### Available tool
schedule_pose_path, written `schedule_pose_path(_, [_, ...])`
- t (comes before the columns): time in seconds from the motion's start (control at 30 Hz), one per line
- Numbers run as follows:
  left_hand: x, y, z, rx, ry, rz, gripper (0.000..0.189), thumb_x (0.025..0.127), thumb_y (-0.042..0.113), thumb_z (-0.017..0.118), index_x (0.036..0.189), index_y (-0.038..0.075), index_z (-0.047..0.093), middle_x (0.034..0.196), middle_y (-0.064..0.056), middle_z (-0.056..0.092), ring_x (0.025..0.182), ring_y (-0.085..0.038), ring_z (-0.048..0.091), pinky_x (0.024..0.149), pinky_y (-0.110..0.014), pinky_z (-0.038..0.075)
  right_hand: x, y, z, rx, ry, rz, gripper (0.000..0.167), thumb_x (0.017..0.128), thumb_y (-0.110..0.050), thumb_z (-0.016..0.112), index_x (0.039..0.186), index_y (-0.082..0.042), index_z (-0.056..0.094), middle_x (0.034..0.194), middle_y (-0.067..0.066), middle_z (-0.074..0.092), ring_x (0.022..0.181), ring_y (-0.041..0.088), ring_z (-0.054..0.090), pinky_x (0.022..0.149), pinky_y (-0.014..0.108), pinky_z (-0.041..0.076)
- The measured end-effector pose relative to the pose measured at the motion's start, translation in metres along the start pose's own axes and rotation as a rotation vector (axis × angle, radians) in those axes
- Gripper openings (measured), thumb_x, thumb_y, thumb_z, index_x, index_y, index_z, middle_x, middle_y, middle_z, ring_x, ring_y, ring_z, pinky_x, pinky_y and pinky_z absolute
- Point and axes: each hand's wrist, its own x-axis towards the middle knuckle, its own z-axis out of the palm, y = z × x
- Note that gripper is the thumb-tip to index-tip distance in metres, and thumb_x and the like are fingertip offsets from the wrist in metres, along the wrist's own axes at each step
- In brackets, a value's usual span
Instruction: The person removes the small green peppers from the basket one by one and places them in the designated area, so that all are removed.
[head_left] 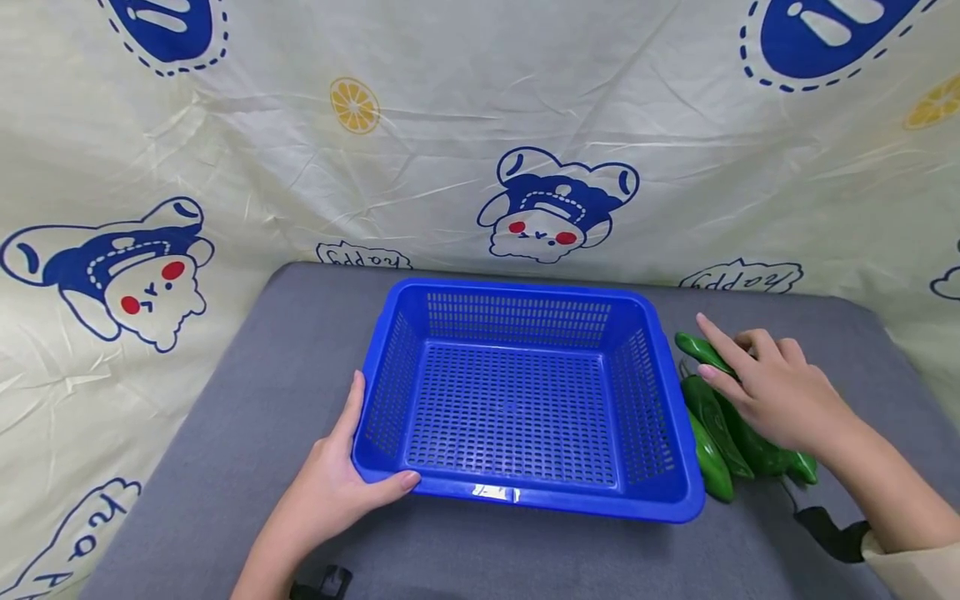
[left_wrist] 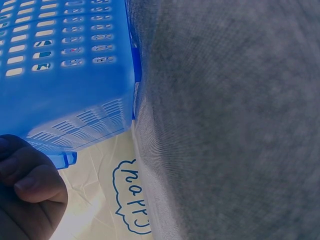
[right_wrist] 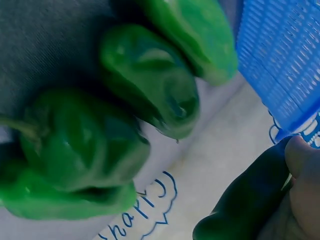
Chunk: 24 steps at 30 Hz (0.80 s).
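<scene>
A blue plastic basket [head_left: 585, 502] with slotted walls sits on the grey table, with nothing inside it. My left hand [head_left: 333, 475] holds its near left corner, thumb over the front rim and fingers along the outer left side. In the left wrist view, the curled fingers [left_wrist: 37, 185] show beside the basket wall [left_wrist: 60, 95]. To the right of the basket, my right hand [head_left: 783, 396] pinches a long green pepper [head_left: 699, 350] between thumb and fingers. The right wrist view shows that pepper [right_wrist: 245, 195] over the table, apart from the others.
Several more green peppers [head_left: 711, 457] lie in a cluster below my right hand, close against the basket's right side. A black strap [head_left: 832, 533] hangs by the right wrist. Behind the grey table [head_left: 300, 350] hangs a printed pale cloth [head_left: 420, 183].
</scene>
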Motion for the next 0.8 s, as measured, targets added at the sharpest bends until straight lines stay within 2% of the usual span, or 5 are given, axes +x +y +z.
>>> schedule_pose_path(0.13, [0.0, -0.001, 0.0, 0.003, 0.003, 0.0, 0.128, 0.072, 0.052, 0.084, 0.157, 0.037, -0.01, 0.161, -0.012, 0.033, 0.136, -0.032, 0.049, 0.111, -0.058, 0.038, 0.003, 0.003, 0.011, -0.003, -0.031, 0.008, 0.066, 0.106, -0.052, 0.027, 0.161, -0.029, -0.002, 0.135, 0.028, 0.036, 0.112, 0.052, 0.035, 0.065, 0.051, 0.041])
schedule_pose_path(0.47, [0.001, 0.0, 0.0, 0.012, 0.006, -0.001, 0.128, 0.072, 0.054, 0.084, 0.157, 0.038, -0.01, 0.163, -0.012, 0.027, 0.139, -0.035, 0.045, 0.111, -0.061, 0.036, 0.004, 0.003, 0.036, -0.041, -0.075, 0.015, 0.068, 0.105, -0.055, 0.025, 0.162, -0.024, 0.005, 0.128, 0.024, 0.043, 0.111, 0.051, 0.041, 0.066, 0.058, 0.044])
schedule_pose_path(0.63, [0.001, 0.0, 0.0, 0.005, 0.005, 0.007, 0.128, 0.073, 0.053, 0.084, 0.157, 0.038, -0.011, 0.163, -0.013, 0.026, 0.141, -0.036, 0.043, 0.112, -0.061, 0.035, 0.005, 0.002, 0.038, -0.046, -0.066, 0.03, 0.068, 0.105, -0.056, 0.024, 0.162, -0.023, 0.007, 0.127, 0.026, 0.044, 0.11, 0.053, 0.042, 0.063, 0.057, 0.044])
schedule_pose_path(0.8, [0.001, 0.0, 0.0, 0.002, 0.003, 0.002, 0.128, 0.073, 0.052, 0.084, 0.157, 0.038, -0.011, 0.163, -0.014, 0.027, 0.14, -0.037, 0.044, 0.111, -0.062, 0.035, 0.009, 0.003, 0.036, -0.041, -0.098, 0.059, 0.07, 0.105, -0.058, 0.021, 0.161, -0.019, 0.009, 0.129, 0.029, 0.043, 0.111, 0.056, 0.042, 0.06, 0.056, 0.046])
